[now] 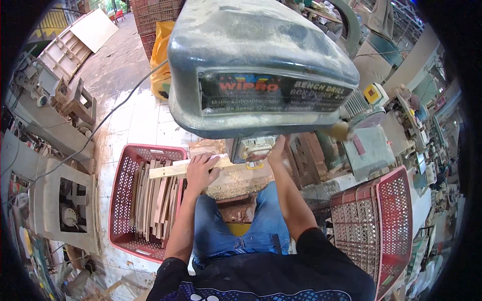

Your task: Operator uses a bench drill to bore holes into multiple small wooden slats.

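Observation:
A bench drill with a dusty dark grey top cover (261, 50) stands in front of me, its head hanging over a work surface (226, 189) strewn with sawdust. A pale wooden strip (168, 172) lies across that surface, with one end out over the crate on the left. My left hand (202, 171) is closed over the strip, left of the drill head, fingers on top and thumb toward the drill. Close to the right side of the drill head is my right hand (276, 152). Its fingers are mostly hidden, so what they touch does not show.
A red plastic crate (120, 200) holding several wooden strips (155, 195) stands on the left. Another red crate (394, 226) is on the right. A dark cable (108, 114) crosses the left side. Stacked crates (150, 20) and a yellow bag (161, 60) stand behind the drill.

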Motion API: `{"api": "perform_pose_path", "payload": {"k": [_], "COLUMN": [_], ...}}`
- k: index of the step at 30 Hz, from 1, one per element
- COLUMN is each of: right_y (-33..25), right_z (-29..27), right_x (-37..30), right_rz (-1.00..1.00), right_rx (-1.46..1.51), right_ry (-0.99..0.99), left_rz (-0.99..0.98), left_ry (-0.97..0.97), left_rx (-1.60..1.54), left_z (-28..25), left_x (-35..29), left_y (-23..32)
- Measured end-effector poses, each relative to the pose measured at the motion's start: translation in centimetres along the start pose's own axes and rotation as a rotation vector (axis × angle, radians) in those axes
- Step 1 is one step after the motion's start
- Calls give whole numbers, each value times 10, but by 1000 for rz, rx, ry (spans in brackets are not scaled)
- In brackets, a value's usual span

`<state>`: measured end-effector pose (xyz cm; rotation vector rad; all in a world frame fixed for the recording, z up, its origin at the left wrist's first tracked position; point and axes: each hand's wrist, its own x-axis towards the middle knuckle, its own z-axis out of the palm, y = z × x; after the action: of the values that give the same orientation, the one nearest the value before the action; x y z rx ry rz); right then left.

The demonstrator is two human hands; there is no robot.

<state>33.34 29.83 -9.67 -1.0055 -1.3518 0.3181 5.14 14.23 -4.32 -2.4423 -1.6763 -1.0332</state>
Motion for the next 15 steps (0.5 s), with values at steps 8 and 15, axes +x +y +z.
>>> {"api": "perform_pose_path", "payload": {"k": [8,15], "right_y": [22,-56], "right_z": [-6,-27], "right_x": [4,1], "right_rz": [-17,18], "right_rx": [-232,-144], "right_ry": [17,-47], "left_rz": [0,-7], "left_ry": [14,10], "left_rx": [-51,-39], "left_z": [6,5], "left_x": [1,-1], "left_y": [6,3]}}
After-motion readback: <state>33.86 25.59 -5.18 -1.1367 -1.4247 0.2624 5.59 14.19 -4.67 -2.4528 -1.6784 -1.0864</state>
